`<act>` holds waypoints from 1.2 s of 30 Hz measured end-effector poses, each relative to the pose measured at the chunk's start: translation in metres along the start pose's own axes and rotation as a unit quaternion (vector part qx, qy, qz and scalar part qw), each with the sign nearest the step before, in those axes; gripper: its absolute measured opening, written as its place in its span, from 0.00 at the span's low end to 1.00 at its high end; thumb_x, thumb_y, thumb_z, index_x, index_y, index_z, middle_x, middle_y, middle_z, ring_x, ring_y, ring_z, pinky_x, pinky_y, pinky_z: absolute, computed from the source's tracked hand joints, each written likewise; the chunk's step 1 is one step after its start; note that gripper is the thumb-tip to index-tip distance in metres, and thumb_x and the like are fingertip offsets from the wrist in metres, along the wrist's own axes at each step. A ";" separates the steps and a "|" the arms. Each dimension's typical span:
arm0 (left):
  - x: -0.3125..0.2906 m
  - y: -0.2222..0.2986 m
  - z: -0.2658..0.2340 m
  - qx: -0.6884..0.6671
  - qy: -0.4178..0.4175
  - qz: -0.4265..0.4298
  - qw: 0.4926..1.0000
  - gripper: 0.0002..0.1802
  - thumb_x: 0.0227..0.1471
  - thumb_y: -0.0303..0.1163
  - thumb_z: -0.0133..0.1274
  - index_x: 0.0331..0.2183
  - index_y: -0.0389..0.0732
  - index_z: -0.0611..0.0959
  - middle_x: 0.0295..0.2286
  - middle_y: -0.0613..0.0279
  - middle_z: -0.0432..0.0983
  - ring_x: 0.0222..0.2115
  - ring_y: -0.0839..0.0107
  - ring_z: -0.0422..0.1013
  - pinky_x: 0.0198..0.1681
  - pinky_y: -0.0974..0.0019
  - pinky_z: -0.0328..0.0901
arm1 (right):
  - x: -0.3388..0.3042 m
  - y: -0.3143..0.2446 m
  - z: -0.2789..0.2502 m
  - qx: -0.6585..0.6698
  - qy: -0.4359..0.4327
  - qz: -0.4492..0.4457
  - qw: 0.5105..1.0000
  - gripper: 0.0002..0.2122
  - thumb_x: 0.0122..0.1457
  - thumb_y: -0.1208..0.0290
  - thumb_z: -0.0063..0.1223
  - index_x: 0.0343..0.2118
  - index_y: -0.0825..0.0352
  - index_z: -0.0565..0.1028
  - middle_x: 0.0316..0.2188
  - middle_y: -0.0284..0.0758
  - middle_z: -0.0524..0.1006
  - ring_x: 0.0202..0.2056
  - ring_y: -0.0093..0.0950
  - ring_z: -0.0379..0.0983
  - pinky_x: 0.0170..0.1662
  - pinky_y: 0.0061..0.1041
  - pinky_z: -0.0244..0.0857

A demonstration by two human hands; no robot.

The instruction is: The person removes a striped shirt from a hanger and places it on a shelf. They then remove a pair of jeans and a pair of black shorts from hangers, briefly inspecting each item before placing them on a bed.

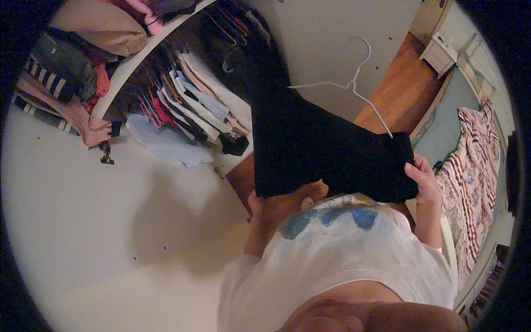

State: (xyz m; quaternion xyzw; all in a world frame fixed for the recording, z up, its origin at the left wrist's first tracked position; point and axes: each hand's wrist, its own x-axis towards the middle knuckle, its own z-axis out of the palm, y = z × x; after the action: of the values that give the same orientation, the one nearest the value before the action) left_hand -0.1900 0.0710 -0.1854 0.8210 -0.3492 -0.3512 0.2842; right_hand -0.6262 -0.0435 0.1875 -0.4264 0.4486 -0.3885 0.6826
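Observation:
A black garment [326,146] is spread out in the air before my chest; its exact kind is hard to make out. My right hand [423,177] grips its right end, thumb on the front of the cloth. At the lower left edge my left hand [255,203] holds the cloth, with its fingers mostly hidden behind it. A white wire hanger [353,83] rises above the garment, hook upward; its right arm runs down behind or into the cloth near my right hand. The garment's upper left part blends with dark clothes behind.
Several clothes [193,99] hang in a closet at the upper left, below a white shelf [119,83] piled with folded clothes and a brown paper bag [99,25]. A bed with a patterned cloth [470,166] stands at right, a white nightstand [440,53] beyond it.

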 end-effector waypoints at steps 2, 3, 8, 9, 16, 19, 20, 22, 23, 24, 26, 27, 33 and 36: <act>0.017 0.011 0.004 0.006 -0.001 0.005 1.000 0.17 0.48 0.36 0.55 0.39 0.35 0.77 0.36 0.52 0.75 0.36 0.59 0.71 0.39 0.62 0.66 | 0.006 -0.004 0.000 -0.007 0.007 -0.013 1.000 0.19 0.46 0.62 0.63 0.38 0.70 0.74 0.31 0.32 0.78 0.32 0.22 0.74 0.37 0.20 0.67; 0.025 0.018 0.004 0.012 -0.004 0.009 1.000 0.17 0.48 0.36 0.55 0.39 0.36 0.77 0.36 0.52 0.75 0.36 0.60 0.71 0.39 0.62 0.66 | 0.011 -0.005 -0.001 -0.008 0.010 -0.020 1.000 0.20 0.46 0.62 0.63 0.38 0.70 0.74 0.31 0.31 0.78 0.32 0.22 0.74 0.37 0.20 0.67; 0.060 0.056 0.019 0.017 -0.044 0.038 0.998 0.16 0.48 0.34 0.55 0.39 0.37 0.76 0.36 0.55 0.75 0.36 0.62 0.71 0.38 0.64 0.66 | 0.047 -0.016 -0.003 0.029 -0.012 -0.019 0.999 0.20 0.43 0.63 0.65 0.38 0.70 0.74 0.31 0.30 0.78 0.31 0.21 0.74 0.37 0.19 0.67; 0.067 0.065 0.021 0.017 -0.053 0.047 0.997 0.16 0.48 0.33 0.55 0.39 0.37 0.76 0.36 0.55 0.75 0.36 0.63 0.71 0.38 0.64 0.66 | 0.058 -0.014 -0.002 0.051 -0.017 -0.017 0.998 0.20 0.43 0.64 0.65 0.37 0.70 0.74 0.31 0.30 0.78 0.31 0.21 0.73 0.36 0.19 0.67; 0.089 0.112 0.019 -0.036 -0.108 0.113 0.987 0.15 0.48 0.30 0.55 0.40 0.38 0.76 0.36 0.59 0.74 0.35 0.66 0.70 0.36 0.66 0.66 | 0.135 -0.001 -0.011 0.035 -0.089 -0.003 0.995 0.15 0.45 0.68 0.65 0.35 0.69 0.76 0.29 0.27 0.77 0.29 0.18 0.71 0.34 0.18 0.66; 0.109 0.132 0.003 -0.072 -0.107 0.161 0.978 0.15 0.48 0.29 0.55 0.40 0.39 0.75 0.36 0.61 0.74 0.34 0.68 0.70 0.36 0.67 0.66 | 0.154 -0.008 -0.013 0.015 -0.118 0.008 0.993 0.14 0.46 0.67 0.65 0.34 0.68 0.76 0.28 0.27 0.77 0.29 0.17 0.70 0.34 0.17 0.65; 0.119 0.140 -0.004 -0.083 -0.105 0.178 0.975 0.15 0.48 0.29 0.55 0.40 0.39 0.75 0.36 0.61 0.73 0.34 0.69 0.70 0.35 0.67 0.66 | 0.160 -0.006 -0.018 0.001 -0.122 0.004 0.992 0.14 0.46 0.67 0.65 0.34 0.69 0.76 0.28 0.27 0.77 0.29 0.17 0.70 0.34 0.17 0.65; 0.140 0.154 -0.021 -0.104 -0.063 0.182 0.976 0.15 0.48 0.28 0.55 0.40 0.39 0.75 0.36 0.63 0.73 0.34 0.70 0.70 0.35 0.68 0.66 | 0.169 -0.002 -0.022 -0.011 -0.127 0.007 0.992 0.13 0.47 0.68 0.64 0.34 0.69 0.77 0.28 0.27 0.76 0.29 0.17 0.70 0.34 0.17 0.64; 0.150 0.160 -0.029 -0.111 -0.038 0.173 0.978 0.15 0.48 0.27 0.55 0.40 0.39 0.75 0.36 0.63 0.73 0.34 0.70 0.70 0.35 0.68 0.66 | 0.171 0.000 -0.022 -0.011 -0.127 0.015 0.992 0.13 0.47 0.69 0.64 0.34 0.70 0.77 0.28 0.27 0.76 0.29 0.17 0.70 0.34 0.17 0.64; 0.164 0.167 -0.036 -0.110 -0.007 0.124 0.986 0.14 0.48 0.28 0.55 0.40 0.39 0.75 0.35 0.64 0.74 0.33 0.72 0.70 0.34 0.69 0.66 | 0.173 -0.001 -0.020 -0.012 -0.128 0.022 0.992 0.12 0.47 0.70 0.64 0.34 0.70 0.77 0.27 0.27 0.76 0.28 0.17 0.70 0.34 0.17 0.64; 0.193 0.203 -0.056 -0.101 0.024 0.164 0.981 0.10 0.51 0.28 0.53 0.37 0.37 0.77 0.30 0.63 0.73 0.34 0.73 0.69 0.41 0.70 0.64 | 0.175 -0.004 -0.015 -0.001 -0.117 0.021 0.993 0.11 0.48 0.71 0.63 0.33 0.70 0.77 0.27 0.27 0.76 0.29 0.17 0.70 0.34 0.17 0.64; 0.215 0.203 -0.071 -0.136 0.058 0.160 0.976 0.10 0.51 0.28 0.53 0.37 0.37 0.77 0.31 0.63 0.73 0.33 0.72 0.69 0.41 0.70 0.64 | 0.177 -0.007 -0.009 0.004 -0.122 0.019 0.992 0.11 0.48 0.72 0.63 0.33 0.70 0.77 0.27 0.27 0.76 0.29 0.18 0.70 0.34 0.17 0.64; 0.312 0.327 -0.128 -0.215 0.095 0.217 0.947 0.17 0.51 0.31 0.55 0.42 0.34 0.75 0.38 0.58 0.75 0.37 0.71 0.70 0.42 0.70 0.64 | 0.183 -0.005 0.020 -0.029 -0.059 0.035 0.997 0.13 0.47 0.73 0.63 0.35 0.70 0.75 0.29 0.27 0.76 0.30 0.17 0.69 0.36 0.17 0.64; 0.353 0.386 -0.142 -0.221 0.115 0.271 0.930 0.24 0.50 0.34 0.57 0.46 0.34 0.72 0.39 0.55 0.74 0.37 0.69 0.70 0.43 0.68 0.64 | 0.178 -0.008 0.039 -0.045 -0.014 0.029 0.998 0.13 0.47 0.72 0.63 0.36 0.70 0.75 0.30 0.26 0.76 0.30 0.16 0.69 0.36 0.17 0.63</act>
State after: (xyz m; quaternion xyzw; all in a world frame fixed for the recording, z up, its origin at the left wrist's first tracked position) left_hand -0.0443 -0.3998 0.0406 0.6463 -0.4364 -0.2323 0.5812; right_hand -0.5381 -0.2000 0.1536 -0.4491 0.4682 -0.3421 0.6798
